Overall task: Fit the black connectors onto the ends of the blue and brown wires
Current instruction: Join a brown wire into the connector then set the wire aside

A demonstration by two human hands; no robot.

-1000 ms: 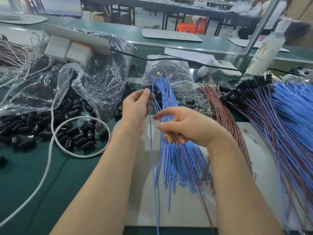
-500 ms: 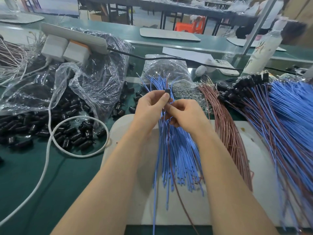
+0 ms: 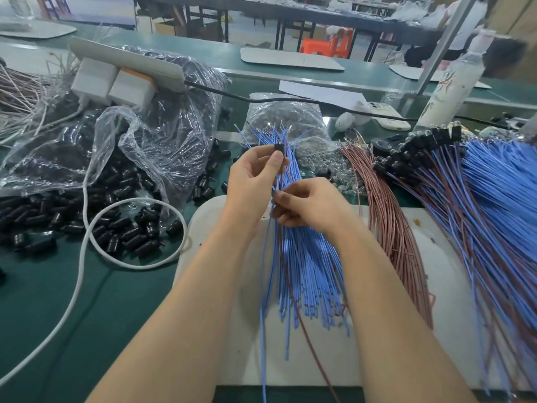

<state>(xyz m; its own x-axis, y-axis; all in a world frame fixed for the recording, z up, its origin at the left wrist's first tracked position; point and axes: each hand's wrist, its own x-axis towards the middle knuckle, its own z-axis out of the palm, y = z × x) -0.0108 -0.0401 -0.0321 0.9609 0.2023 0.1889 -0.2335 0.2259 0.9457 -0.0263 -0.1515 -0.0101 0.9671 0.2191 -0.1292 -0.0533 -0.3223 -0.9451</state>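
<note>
The left hand is pinching a light, rigid black connector above the counter's middle. The right hand is pinching the floppy blue wire and brown wire just below, sensibly near their ends.

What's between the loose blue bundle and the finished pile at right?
Head view: a bundle of bare brown wires lies between the blue bundle and the finished pile.
</note>
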